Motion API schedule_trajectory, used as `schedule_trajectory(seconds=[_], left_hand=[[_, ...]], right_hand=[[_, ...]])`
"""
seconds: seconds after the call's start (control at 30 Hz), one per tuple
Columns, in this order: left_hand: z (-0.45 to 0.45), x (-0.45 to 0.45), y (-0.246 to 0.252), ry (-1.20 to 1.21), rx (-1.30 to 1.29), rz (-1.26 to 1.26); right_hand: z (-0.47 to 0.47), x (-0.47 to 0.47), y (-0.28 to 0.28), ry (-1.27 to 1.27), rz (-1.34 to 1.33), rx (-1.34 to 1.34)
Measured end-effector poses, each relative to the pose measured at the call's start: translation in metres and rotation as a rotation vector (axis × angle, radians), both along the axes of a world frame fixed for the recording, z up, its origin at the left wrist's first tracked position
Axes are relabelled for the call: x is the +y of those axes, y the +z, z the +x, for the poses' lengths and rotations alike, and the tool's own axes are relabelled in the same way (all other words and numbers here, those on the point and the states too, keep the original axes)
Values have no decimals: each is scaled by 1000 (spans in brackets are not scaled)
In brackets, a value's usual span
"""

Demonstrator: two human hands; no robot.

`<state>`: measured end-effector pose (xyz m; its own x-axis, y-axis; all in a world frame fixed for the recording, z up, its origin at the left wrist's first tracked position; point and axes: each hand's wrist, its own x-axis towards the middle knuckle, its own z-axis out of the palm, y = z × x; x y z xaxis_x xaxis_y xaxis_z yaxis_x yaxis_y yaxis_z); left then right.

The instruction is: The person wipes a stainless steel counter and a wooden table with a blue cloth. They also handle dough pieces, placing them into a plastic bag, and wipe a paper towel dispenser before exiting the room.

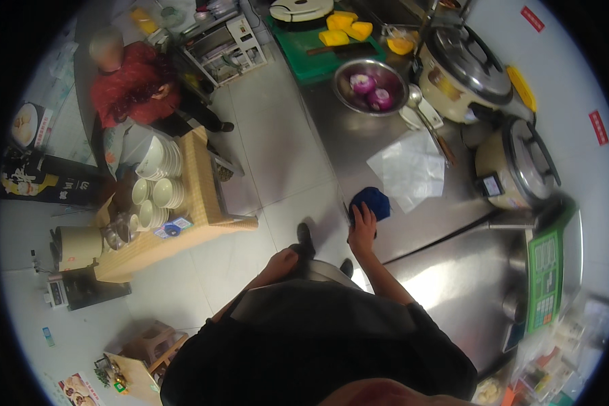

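Observation:
My right hand (364, 229) is at the edge of the steel counter (335, 149), its fingers over a bunched blue cloth (377, 203). Part of the cloth is hidden under the hand, along with something dark beside it. Just beyond lies a flat sheet of clear plastic (408, 170), perhaps a bag. My left hand (283, 261) hangs low near my waist with curled fingers; whether it holds anything is hidden. Farther up the counter, a steel bowl (341, 94) contains two peeled purple onions (379, 99).
A cleaver (355, 49) and pumpkin pieces (335, 37) lie on a green cutting board (297, 53). Two cookers (502, 162) and a green scale (543, 279) line the wall. Leftward, bowls (157, 157) are stacked on a table (203, 193); a person in red (137, 86) is behind it.

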<state>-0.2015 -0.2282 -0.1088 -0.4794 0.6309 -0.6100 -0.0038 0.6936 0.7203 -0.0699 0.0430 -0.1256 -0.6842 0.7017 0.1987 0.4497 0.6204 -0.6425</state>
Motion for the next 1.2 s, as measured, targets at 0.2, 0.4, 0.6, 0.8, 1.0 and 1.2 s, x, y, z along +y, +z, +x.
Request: schedule_trajectory(seconds=[0.2, 0.4, 0.6, 0.8, 1.0, 1.2], left_hand=[[-94, 1, -8, 25, -34, 24], [-247, 44, 11, 173, -31, 218], [-399, 101, 71, 660, -389, 547], [-524, 156, 113, 821, -663, 1035], [-645, 207, 141, 848, -213, 842], [-760, 249, 156, 715, 286, 702]], right_hand=[[-181, 53, -14, 249, 56, 83], [-358, 78, 31, 212, -1253, 182], [-465, 57, 117, 522, -1706, 411], [-582, 92, 142, 579, -1803, 182], [-736, 139, 123, 819, -1352, 100], [-888, 153, 92, 1033, -1117, 150]])
